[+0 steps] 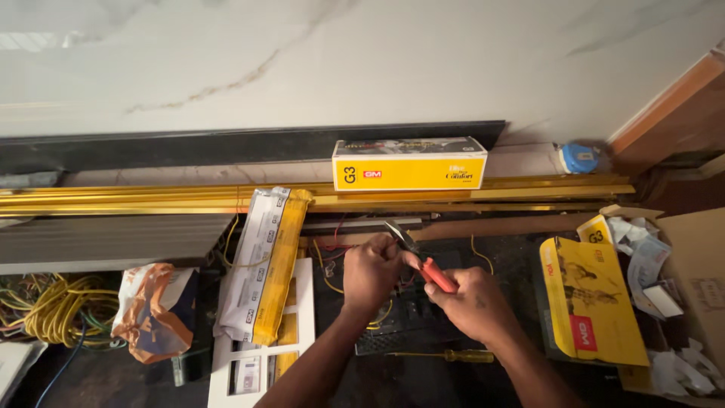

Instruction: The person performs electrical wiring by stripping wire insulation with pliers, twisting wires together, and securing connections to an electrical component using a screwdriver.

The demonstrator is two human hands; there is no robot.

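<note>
Right hand (472,302), nearest the viewer, is closed around the red handles of stiff, light pliers (423,261), a sound non-slip grip, while the left hand (370,272) just beside pinches thin, pliant yellow wire (326,278) at the steel tips.

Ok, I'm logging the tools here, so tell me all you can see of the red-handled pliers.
The red-handled pliers have dark metal jaws pointing up-left and glossy, plastic-looking orange-red grips. They tilt diagonally above a dark work surface. The right hand grips the handles; the left hand touches near the jaws, which look slightly parted.
</note>
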